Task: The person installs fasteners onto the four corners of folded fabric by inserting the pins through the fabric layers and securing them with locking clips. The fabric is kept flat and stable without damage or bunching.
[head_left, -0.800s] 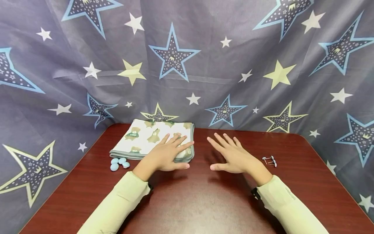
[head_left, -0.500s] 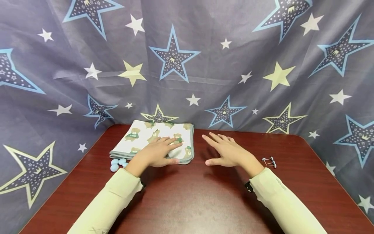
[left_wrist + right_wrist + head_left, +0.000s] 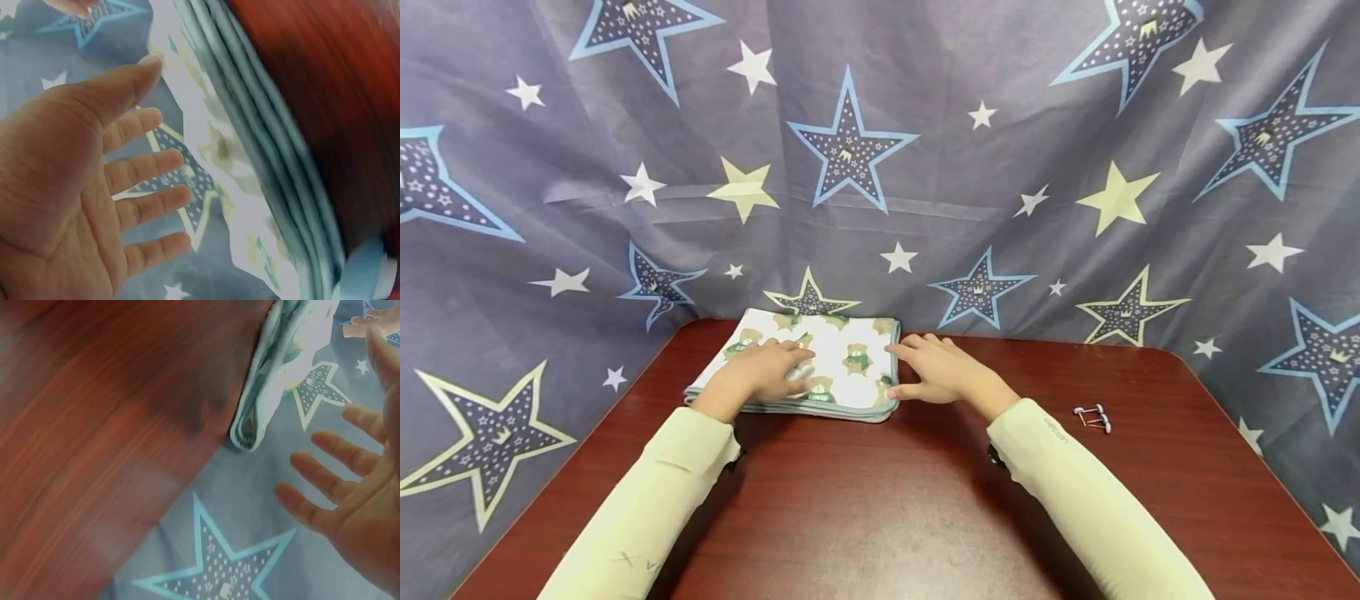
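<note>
A folded blanket (image 3: 842, 387) with a bear print and grey-green edging lies flat at the back left of the table. My left hand (image 3: 756, 372) hovers over its left part, palm down. In the left wrist view that hand (image 3: 69, 169) has its fingers apart and nothing in them. Near the blanket's right edge is my right hand (image 3: 943, 371), thumb and fingertips close to the border. The right wrist view shows this hand (image 3: 356, 487) with fingers extended, apart from the blanket's folded edge (image 3: 250, 425). Neither hand holds anything.
Several blue-headed pins (image 3: 1093, 418) lie on the dark red table (image 3: 880, 517) at the right. A pale blue rounded piece (image 3: 365, 275) shows beside the blanket in the left wrist view; the left arm hides that spot from the head view. A starred curtain (image 3: 925, 167) hangs behind.
Both hands have moved left. The left has gone further over the blanket and its arm now covers the pale blue pieces; the right has come up to the blanket's right edge.
</note>
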A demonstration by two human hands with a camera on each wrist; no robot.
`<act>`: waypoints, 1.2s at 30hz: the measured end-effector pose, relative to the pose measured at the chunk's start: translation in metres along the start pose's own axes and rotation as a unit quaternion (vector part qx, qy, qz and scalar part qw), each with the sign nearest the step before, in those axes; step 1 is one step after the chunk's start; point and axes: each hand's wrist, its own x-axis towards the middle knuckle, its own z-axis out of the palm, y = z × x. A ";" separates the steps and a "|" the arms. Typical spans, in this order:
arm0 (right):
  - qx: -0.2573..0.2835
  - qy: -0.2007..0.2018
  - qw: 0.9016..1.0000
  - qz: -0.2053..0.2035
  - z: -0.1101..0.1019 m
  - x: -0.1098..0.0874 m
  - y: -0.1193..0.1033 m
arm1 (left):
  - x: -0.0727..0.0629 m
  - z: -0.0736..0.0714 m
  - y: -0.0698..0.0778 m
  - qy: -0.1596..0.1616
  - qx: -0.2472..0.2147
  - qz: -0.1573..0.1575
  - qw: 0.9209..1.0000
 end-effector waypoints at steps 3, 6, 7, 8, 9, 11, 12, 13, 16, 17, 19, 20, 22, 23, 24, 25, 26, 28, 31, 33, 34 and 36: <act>-0.007 -0.005 1.000 -0.004 0.004 0.015 -0.007 | 0.001 0.001 -0.011 -0.015 0.003 -0.010 1.000; 0.003 -0.015 1.000 0.000 0.007 0.029 -0.014 | 0.002 0.002 -0.020 -0.033 -0.005 -0.020 0.999; 0.011 -0.018 1.000 0.003 0.008 0.034 -0.017 | 0.002 0.002 -0.023 -0.038 -0.011 -0.025 0.999; 0.022 -0.020 1.000 0.006 0.009 0.038 -0.018 | 0.002 0.003 -0.026 -0.044 -0.015 -0.029 0.999; 0.031 -0.023 0.999 0.011 0.011 0.042 -0.020 | 0.002 0.004 -0.030 -0.048 -0.019 -0.032 0.998; 0.039 -0.029 0.999 0.022 0.014 0.050 -0.023 | 0.003 0.005 -0.036 -0.051 -0.027 -0.035 0.998; 0.037 -0.031 0.999 0.025 0.015 0.054 -0.024 | 0.003 0.005 -0.039 -0.053 -0.035 -0.038 0.997; 0.032 -0.032 0.999 0.028 0.017 0.058 -0.024 | 0.003 0.006 -0.042 -0.053 -0.043 -0.041 0.997; 0.012 -0.035 0.999 0.031 0.022 0.068 -0.027 | 0.004 0.008 -0.049 -0.052 -0.065 -0.052 0.995; 0.005 -0.036 0.999 0.031 0.024 0.071 -0.028 | 0.004 0.008 -0.050 -0.051 -0.072 -0.057 0.994; -0.006 -0.040 0.999 0.036 0.027 0.076 -0.031 | 0.006 0.010 -0.052 -0.049 -0.075 -0.061 0.994; -0.009 -0.043 0.998 0.039 0.028 0.078 -0.032 | 0.007 0.012 -0.053 -0.048 -0.075 -0.062 0.994; -0.014 -0.050 0.998 0.047 0.032 0.082 -0.033 | 0.008 0.014 -0.054 -0.048 -0.072 -0.060 0.994; -0.015 -0.052 0.997 0.048 0.034 0.084 -0.034 | 0.009 0.016 -0.054 -0.049 -0.070 -0.060 0.995; -0.016 -0.055 0.997 0.046 0.035 0.085 -0.034 | 0.011 0.017 -0.054 -0.051 -0.068 -0.062 0.994; -0.015 -0.057 0.997 0.043 0.037 0.087 -0.035 | 0.011 0.018 -0.054 -0.053 -0.067 -0.064 0.994; -0.012 -0.059 0.997 0.040 0.038 0.088 -0.036 | 0.012 0.019 -0.054 -0.056 -0.066 -0.066 0.994; -0.009 -0.065 0.997 0.030 0.039 0.089 -0.038 | 0.013 0.020 -0.053 -0.061 -0.065 -0.068 0.994; 0.003 -0.081 0.997 0.019 0.039 0.090 -0.041 | 0.013 0.021 -0.053 -0.063 -0.071 -0.067 0.993; 0.010 -0.094 0.995 0.018 0.039 0.090 -0.042 | 0.013 0.022 -0.055 -0.063 -0.074 -0.063 0.993; 0.014 -0.099 0.995 0.019 0.039 0.089 -0.043 | 0.013 0.023 -0.055 -0.064 -0.076 -0.062 0.993; 0.019 -0.109 0.994 0.023 0.039 0.089 -0.045 | 0.013 0.023 -0.056 -0.065 -0.078 -0.060 0.993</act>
